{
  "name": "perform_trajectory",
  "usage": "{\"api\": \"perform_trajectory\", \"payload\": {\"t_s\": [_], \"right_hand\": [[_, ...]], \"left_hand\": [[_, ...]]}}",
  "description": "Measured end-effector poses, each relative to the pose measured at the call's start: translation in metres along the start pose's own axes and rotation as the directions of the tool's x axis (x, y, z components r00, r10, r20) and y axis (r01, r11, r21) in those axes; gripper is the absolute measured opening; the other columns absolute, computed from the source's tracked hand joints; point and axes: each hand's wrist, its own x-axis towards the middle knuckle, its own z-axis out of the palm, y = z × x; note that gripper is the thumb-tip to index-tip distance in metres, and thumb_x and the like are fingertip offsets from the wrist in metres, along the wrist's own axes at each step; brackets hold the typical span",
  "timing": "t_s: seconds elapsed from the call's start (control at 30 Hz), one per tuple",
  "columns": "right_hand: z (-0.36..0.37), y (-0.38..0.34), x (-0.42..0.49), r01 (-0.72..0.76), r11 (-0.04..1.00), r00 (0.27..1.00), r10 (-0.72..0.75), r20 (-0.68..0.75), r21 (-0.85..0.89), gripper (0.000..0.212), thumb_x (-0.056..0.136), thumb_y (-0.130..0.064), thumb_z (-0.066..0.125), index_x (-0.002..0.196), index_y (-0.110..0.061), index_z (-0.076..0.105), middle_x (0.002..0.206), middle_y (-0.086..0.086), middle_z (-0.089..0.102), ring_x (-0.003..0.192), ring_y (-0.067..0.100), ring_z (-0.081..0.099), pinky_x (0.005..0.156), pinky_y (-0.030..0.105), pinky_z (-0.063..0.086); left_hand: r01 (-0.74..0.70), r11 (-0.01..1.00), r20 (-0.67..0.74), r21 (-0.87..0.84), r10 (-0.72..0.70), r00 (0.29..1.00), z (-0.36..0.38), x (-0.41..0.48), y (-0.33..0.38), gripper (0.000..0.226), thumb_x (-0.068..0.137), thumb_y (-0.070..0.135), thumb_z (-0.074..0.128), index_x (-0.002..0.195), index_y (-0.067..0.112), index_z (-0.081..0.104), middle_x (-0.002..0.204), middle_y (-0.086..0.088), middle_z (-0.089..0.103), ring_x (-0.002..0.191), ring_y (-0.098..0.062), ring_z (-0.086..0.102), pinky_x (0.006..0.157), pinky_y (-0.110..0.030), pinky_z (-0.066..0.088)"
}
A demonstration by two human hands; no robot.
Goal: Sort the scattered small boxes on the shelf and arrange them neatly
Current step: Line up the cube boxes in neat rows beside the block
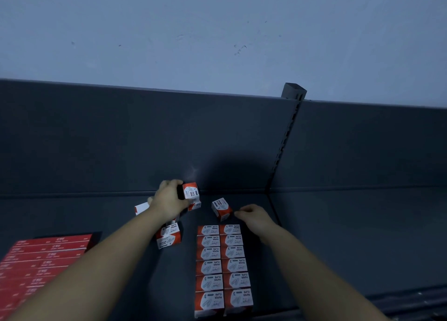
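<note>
Paper-clip boxes (222,267) stand in two tidy columns of six, running lengthwise from the shelf's (338,236) front edge toward its back, labels up. Loose boxes (168,236) lie askew behind them. The dark grey shelf backs onto a pale wall (217,30). The left hand (169,199) grips a red-and-white box (191,193) at the back edge. The right hand (254,217), loosely curled and holding nothing, hovers just beside a tilted box (221,209).

A shop: slotted metal shelving (338,224) bearing paper-clip boxes (222,267).
</note>
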Motion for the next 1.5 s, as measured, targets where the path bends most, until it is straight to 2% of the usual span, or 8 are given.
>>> {"api": "perform_trajectory", "payload": {"t_s": [0.17, 0.3, 0.53, 0.73, 0.97, 1.2, 1.33, 1.5], "right_hand": [[0.01, -0.006, 0.008, -0.045, 0.997, 0.999, 0.045, -0.006, -0.06, 0.064, 0.08, -0.056, 0.071, 0.127, -0.014, 0.058, 0.127, 0.005, 0.057, 0.109, 0.018, 0.056, 0.089, 0.032, 0.05], [0.021, -0.013, 0.01, -0.07, 0.981, 0.998, 0.069, -0.009, -0.183, 0.103, 0.046, -0.085, 0.062, 0.129, -0.026, 0.057, 0.136, 0.004, 0.049, 0.122, 0.026, 0.05, 0.101, 0.042, 0.048], [0.025, -0.015, 0.012, -0.088, 0.963, 0.996, 0.078, -0.048, -0.254, 0.07, 0.066, -0.066, 0.077, 0.125, -0.031, 0.06, 0.137, 0.004, 0.045, 0.126, 0.028, 0.046, 0.104, 0.04, 0.045], [0.024, -0.011, 0.012, -0.049, 0.997, 0.998, 0.048, -0.027, -0.057, 0.042, 0.068, -0.046, 0.086, 0.093, -0.026, 0.059, 0.106, -0.003, 0.065, 0.104, 0.017, 0.061, 0.094, 0.039, 0.054], [0.017, -0.005, -0.002, 0.028, 0.985, 0.999, -0.022, -0.039, 0.172, 0.037, 0.082, -0.013, 0.079, 0.112, -0.015, 0.056, 0.1, -0.003, 0.059, 0.089, 0.01, 0.06, 0.068, 0.022, 0.052], [0.008, -0.003, -0.013, 0.119, 0.88, 0.993, -0.109, -0.048, 0.46, 0.041, 0.077, -0.014, 0.084, 0.111, -0.022, 0.064, 0.115, 0.004, 0.065, 0.105, 0.02, 0.066, 0.096, 0.038, 0.054], [-0.001, -0.01, -0.027, 0.149, 0.767, 0.985, -0.171, -0.025, 0.624, 0.04, 0.083, -0.012, 0.077, 0.119, -0.024, 0.064, 0.116, 0.0, 0.071, 0.103, 0.021, 0.07, 0.087, 0.037, 0.054], [-0.013, -0.021, -0.042, 0.189, 0.673, 0.965, -0.262, -0.008, 0.715, 0.036, 0.091, -0.008, 0.065, 0.123, -0.025, 0.064, 0.115, 0.003, 0.072, 0.105, 0.024, 0.07, 0.082, 0.036, 0.053]], "left_hand": [[0.008, 1.0, -0.04, 0.029, -0.006, 0.999, 0.005, 0.003, 0.003, 0.077, 0.08, 0.057, 0.069, 0.143, 0.026, 0.038, 0.142, 0.001, 0.036, 0.127, -0.019, 0.046, 0.102, -0.041, 0.027], [-0.005, 0.998, -0.025, 0.06, 0.006, 1.0, 0.007, 0.008, 0.001, 0.071, 0.08, 0.058, 0.068, 0.138, 0.025, 0.043, 0.133, 0.001, 0.046, 0.123, -0.017, 0.049, 0.091, -0.038, 0.025], [0.001, 0.999, -0.044, 0.034, 0.0, 0.999, 0.006, 0.009, 0.0, 0.054, 0.074, 0.056, 0.075, 0.109, 0.026, 0.047, 0.112, 0.003, 0.047, 0.099, -0.014, 0.051, 0.084, -0.035, 0.024], [-0.082, 0.996, -0.114, -0.043, 0.076, 0.991, 0.005, 0.004, 0.0, 0.058, 0.069, 0.051, 0.081, 0.096, 0.027, 0.036, 0.088, 0.012, 0.061, 0.088, -0.011, 0.055, 0.081, -0.033, 0.023], [-0.217, 0.815, -0.046, -0.537, 0.228, 0.972, -0.003, -0.01, 0.008, 0.05, 0.074, 0.005, 0.082, 0.102, 0.026, 0.047, 0.104, 0.01, 0.063, 0.092, -0.016, 0.067, 0.072, -0.029, 0.055], [0.072, 0.512, 0.204, -0.856, 0.207, 0.957, -0.011, -0.02, 0.022, 0.06, 0.075, -0.013, 0.073, 0.124, 0.017, 0.054, 0.107, -0.014, 0.071, 0.095, -0.032, 0.069, 0.088, -0.048, 0.054], [0.132, 0.471, 0.28, -0.872, 0.259, 0.924, -0.012, -0.027, 0.026, 0.061, 0.085, -0.013, 0.061, 0.128, 0.03, 0.057, 0.112, -0.01, 0.069, 0.103, -0.027, 0.066, 0.096, -0.046, 0.052], [0.184, 0.494, 0.359, -0.85, 0.287, 0.888, -0.011, -0.04, 0.029, 0.055, 0.095, 0.0, 0.055, 0.133, 0.038, 0.047, 0.072, 0.002, 0.065, 0.1, -0.028, 0.069, 0.086, -0.032, 0.051]]}}
